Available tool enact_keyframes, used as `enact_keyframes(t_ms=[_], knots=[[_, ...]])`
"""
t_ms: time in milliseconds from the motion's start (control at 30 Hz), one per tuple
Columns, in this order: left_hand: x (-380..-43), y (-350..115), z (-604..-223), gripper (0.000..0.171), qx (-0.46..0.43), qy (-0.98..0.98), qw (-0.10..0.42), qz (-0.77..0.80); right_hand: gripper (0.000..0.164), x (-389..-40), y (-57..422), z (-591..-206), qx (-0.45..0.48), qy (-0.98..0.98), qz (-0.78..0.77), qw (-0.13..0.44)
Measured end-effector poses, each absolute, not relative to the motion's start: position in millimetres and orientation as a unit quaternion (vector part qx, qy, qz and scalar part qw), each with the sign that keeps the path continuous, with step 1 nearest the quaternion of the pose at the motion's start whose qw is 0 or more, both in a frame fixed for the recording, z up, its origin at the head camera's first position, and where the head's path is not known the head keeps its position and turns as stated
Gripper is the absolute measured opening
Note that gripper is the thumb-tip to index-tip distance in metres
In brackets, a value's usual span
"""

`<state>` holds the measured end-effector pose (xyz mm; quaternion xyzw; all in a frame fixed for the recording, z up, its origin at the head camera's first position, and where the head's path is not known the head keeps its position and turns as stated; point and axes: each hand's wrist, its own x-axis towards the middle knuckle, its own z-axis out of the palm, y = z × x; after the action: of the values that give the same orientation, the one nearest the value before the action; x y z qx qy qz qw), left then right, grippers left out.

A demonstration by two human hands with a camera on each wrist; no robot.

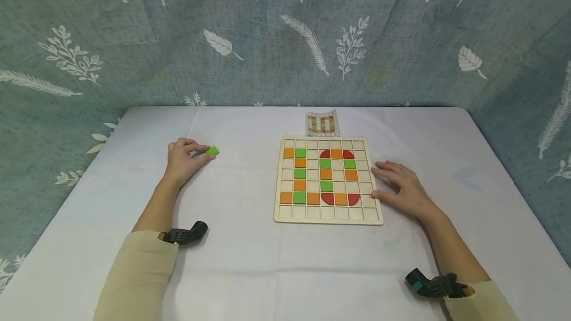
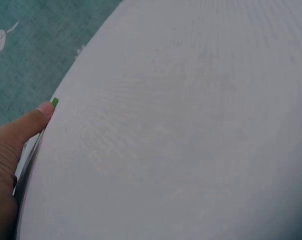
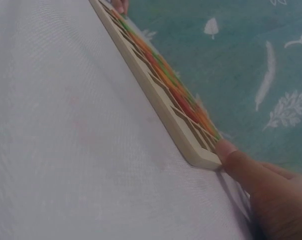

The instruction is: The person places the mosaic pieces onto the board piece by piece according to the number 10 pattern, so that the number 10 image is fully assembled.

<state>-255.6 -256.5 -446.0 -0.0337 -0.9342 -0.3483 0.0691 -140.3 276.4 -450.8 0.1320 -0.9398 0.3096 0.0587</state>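
My left hand [image 1: 184, 157] is at the table's left side, pinching a small green tile [image 1: 212, 150] between thumb and fingers. In the left wrist view the tile [image 2: 55, 102] sticks out past the thumb tip. Right of centre lies a wooden grid board [image 1: 329, 222], with orange, green and red tiles set in some of its cells. Red quarter-round tiles [image 1: 327, 199] mark the corners of a ring shape. My right hand [image 1: 403, 189] rests at the board's right edge, its fingers relaxed and its thumb [image 3: 226, 150] on the rim near the corner.
Behind the board lies a small pattern card [image 1: 323, 124] printed with a similar coloured grid. A white cloth [image 1: 241, 256] covers the table. A teal leaf-patterned curtain [image 1: 267, 73] hangs along the back edge. Each wrist wears a black camera mount [image 1: 185, 234].
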Motion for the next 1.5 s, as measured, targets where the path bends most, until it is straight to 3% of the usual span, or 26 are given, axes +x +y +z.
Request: enact_keyframes(t_ms=[367, 800, 1233, 1500], knots=[[-239.2, -246.4, -449.6, 0.029, -0.122, -0.92, 0.1, -0.358, 0.064, -140.8, 277.4, -449.7, 0.135, -0.939, 0.311, 0.062], [-226.8, -226.9, -443.1, 0.023, -0.193, -0.896, 0.026, -0.399, 0.064, -139.9, 278.5, -451.2, 0.139, -0.939, 0.309, 0.06], [-221.3, -197.8, -433.6, 0.02, -0.262, -0.872, 0.002, -0.414, 0.064, -141.9, 277.6, -450.3, 0.14, -0.939, 0.307, 0.066], [-222.9, -174.7, -425.0, 0.018, -0.299, -0.857, -0.044, -0.416, 0.064, -140.3, 276.9, -448.4, 0.134, -0.94, 0.308, 0.058]])
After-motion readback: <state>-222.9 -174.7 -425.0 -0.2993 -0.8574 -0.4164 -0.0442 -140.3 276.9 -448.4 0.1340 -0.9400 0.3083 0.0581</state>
